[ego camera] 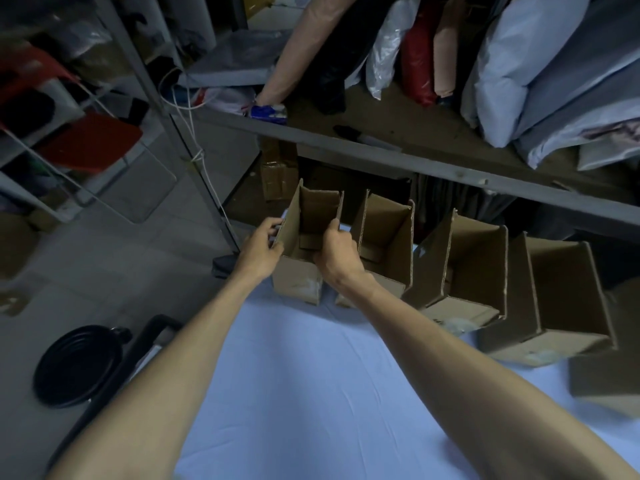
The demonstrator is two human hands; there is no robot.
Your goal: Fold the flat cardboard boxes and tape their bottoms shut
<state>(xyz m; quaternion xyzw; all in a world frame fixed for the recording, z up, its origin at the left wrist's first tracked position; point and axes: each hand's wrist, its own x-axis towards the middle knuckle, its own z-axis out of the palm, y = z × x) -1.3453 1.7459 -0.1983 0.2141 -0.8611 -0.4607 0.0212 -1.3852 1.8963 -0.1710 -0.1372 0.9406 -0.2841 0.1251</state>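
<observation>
Leftmost box (297, 283) upright, mouth up, long axis vertical — left hand (259, 250), right hand (337, 253) tight on opposite flaps

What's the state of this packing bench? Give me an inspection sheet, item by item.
Surface: light blue cloth over the table, lightly creased.
Job's things: four open-topped boxes stand in a row along the far edge: leftmost box, second box, third box, fourth box. More cardboard sits blurred at the right edge. No tape roll seen.
Clutter: nothing seen.
Hands: left hand grips the leftmost box's left wall; right hand grips its right wall.
Cables: white cord hangs by the shelf post.
Surroundings: shelf holds bagged goods and a black marker; black round object on the floor.
</observation>
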